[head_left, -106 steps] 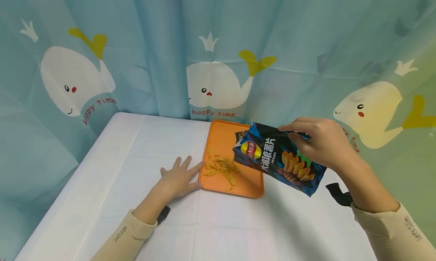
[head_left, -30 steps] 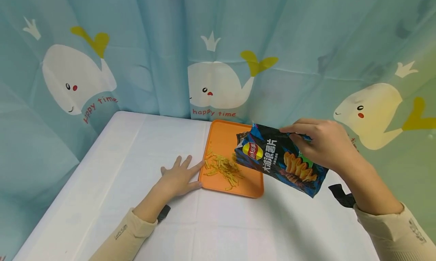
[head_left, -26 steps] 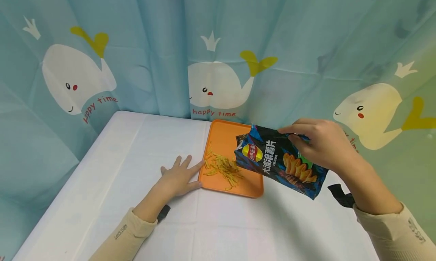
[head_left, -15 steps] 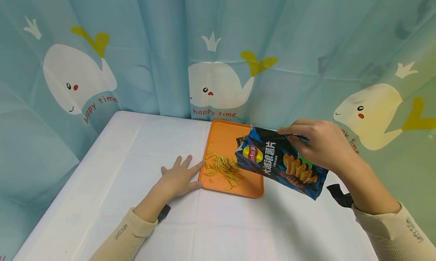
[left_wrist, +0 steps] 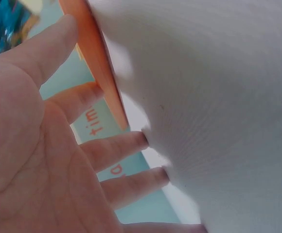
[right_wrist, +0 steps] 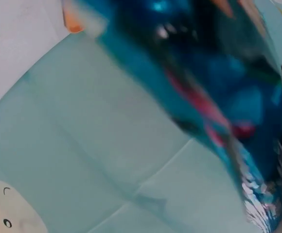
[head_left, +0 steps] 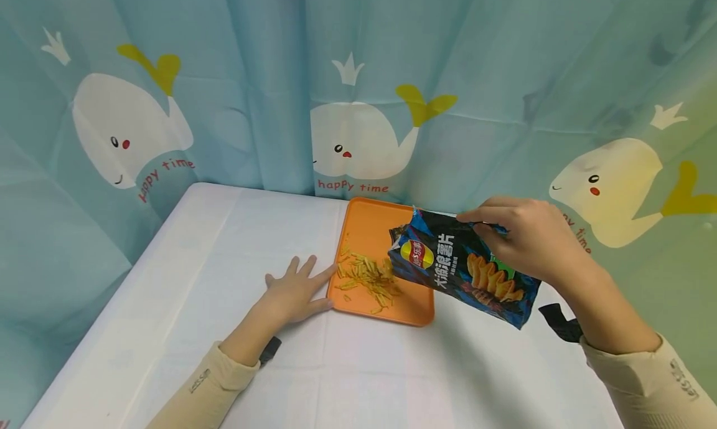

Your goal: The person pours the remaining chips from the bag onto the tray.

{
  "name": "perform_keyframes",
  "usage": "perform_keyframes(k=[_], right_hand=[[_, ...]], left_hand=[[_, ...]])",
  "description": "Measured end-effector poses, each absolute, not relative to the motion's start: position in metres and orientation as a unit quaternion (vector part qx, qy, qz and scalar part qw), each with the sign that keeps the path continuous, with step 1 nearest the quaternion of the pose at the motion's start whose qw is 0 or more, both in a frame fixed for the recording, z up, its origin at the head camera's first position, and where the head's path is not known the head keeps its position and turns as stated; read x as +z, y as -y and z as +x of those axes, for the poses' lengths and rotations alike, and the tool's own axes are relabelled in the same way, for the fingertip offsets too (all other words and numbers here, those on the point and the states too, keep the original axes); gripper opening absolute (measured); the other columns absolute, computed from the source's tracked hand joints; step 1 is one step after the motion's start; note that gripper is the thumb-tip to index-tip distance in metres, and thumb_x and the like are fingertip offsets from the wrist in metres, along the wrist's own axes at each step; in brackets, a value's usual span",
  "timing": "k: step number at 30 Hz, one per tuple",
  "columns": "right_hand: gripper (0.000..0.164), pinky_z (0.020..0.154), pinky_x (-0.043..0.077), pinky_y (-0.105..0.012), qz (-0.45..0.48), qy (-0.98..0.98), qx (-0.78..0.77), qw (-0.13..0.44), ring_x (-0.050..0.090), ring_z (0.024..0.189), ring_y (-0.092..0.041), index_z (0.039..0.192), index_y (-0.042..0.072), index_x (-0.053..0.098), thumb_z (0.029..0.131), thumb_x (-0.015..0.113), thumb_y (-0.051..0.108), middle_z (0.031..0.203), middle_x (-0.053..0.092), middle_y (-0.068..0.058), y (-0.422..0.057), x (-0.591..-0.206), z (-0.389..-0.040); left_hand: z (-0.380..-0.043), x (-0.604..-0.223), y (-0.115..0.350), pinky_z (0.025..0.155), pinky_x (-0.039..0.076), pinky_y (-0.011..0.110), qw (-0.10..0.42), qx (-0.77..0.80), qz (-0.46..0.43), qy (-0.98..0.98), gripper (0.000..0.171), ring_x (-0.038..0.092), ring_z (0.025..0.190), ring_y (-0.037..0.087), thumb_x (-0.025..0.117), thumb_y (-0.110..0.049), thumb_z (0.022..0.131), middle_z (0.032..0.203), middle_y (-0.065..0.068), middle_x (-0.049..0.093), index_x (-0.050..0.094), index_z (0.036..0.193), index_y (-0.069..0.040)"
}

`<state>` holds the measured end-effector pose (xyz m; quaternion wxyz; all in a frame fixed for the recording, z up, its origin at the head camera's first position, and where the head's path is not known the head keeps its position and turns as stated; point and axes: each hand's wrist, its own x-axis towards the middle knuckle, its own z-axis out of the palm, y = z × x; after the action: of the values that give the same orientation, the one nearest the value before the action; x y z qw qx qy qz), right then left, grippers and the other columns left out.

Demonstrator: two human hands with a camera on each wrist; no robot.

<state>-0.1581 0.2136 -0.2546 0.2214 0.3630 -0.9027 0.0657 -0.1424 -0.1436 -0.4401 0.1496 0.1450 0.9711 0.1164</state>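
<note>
While right hand (head_left: 529, 233) pinches bag (head_left: 456, 267) | left hand (head_left: 295, 294) splayed | white table (head_left: 370, 379) (blue curtain (head_left: 252, 80) behind)

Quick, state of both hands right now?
Left hand: open, touching the edge of the orange tray.
Right hand: closed, holding the chip bag.

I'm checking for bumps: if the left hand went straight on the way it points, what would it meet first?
Most likely the orange tray; the left hand seems to touch its left edge now.

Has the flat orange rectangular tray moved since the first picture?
No, the tray stays in the same place below the white whale printed on the blue curtain.
</note>
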Motion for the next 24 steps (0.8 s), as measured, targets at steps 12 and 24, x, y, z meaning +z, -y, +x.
perform_keyframes(k=[12, 24], right_hand=[[0.028, 0.046, 0.034, -0.022, 0.371, 0.899, 0.068, 0.222, 0.039, 0.05, 0.0, 0.103, 0.021, 0.08, 0.083, 0.073, 0.004, 0.092, 0.075, 0.005, -0.2127, -0.2549, -0.1561], [0.03, 0.045, 0.032, -0.023, 0.372, 0.898, 0.063, 0.225, 0.038, 0.048, 0.0, 0.105, 0.023, 0.08, 0.082, 0.074, 0.004, 0.093, 0.076, 0.003, -0.2129, -0.2495, -0.1568]], left_hand=[[-0.1425, -0.44, 0.143, 0.094, 0.025, 0.086, 0.152, 0.118, 0.146, -0.97, 0.072, 0.019, 0.148, 0.051, 0.058, -0.056, 0.095, 0.163, 0.018, 0.024, 0.031, 0.157, -0.034], [-0.1433, -0.4397, 0.142, 0.094, 0.025, 0.086, 0.149, 0.118, 0.147, -0.971, 0.072, 0.019, 0.147, 0.051, 0.059, -0.056, 0.095, 0.163, 0.018, 0.024, 0.032, 0.157, -0.033]])
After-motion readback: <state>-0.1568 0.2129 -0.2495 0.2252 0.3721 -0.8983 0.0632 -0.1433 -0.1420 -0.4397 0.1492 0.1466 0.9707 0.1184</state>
